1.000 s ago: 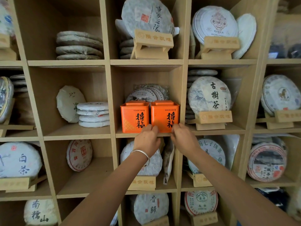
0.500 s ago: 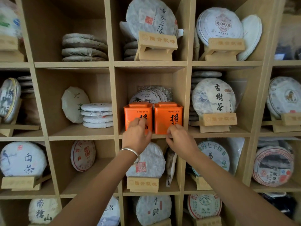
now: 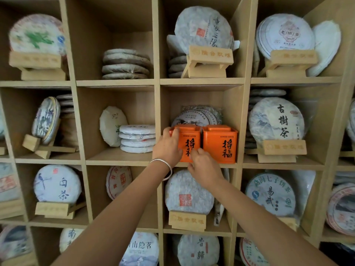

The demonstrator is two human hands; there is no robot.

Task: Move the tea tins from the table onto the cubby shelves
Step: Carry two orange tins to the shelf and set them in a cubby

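Note:
Two orange tea tins with black characters stand side by side at the front of a middle cubby of the wooden cubby shelves [image 3: 199, 82]. My left hand [image 3: 167, 148], with a silver bangle at the wrist, wraps the left side and top corner of the left tin [image 3: 189, 140]. My right hand [image 3: 204, 167] rests its fingertips on the lower front of that same tin. The right tin [image 3: 221, 144] stands free, touching its neighbour. Wrapped tea cakes [image 3: 194, 117] lean behind both tins.
Every cubby around holds round paper-wrapped tea cakes, some upright on wooden stands [image 3: 282, 148], some stacked flat [image 3: 137, 138]. The cubby left of the tins has bare shelf floor [image 3: 107, 156] at its front. No table is in view.
The view has shifted left. My left hand rose from below the shelf edge onto the left tin's side. My right hand slid left from under the right tin to the left tin's front.

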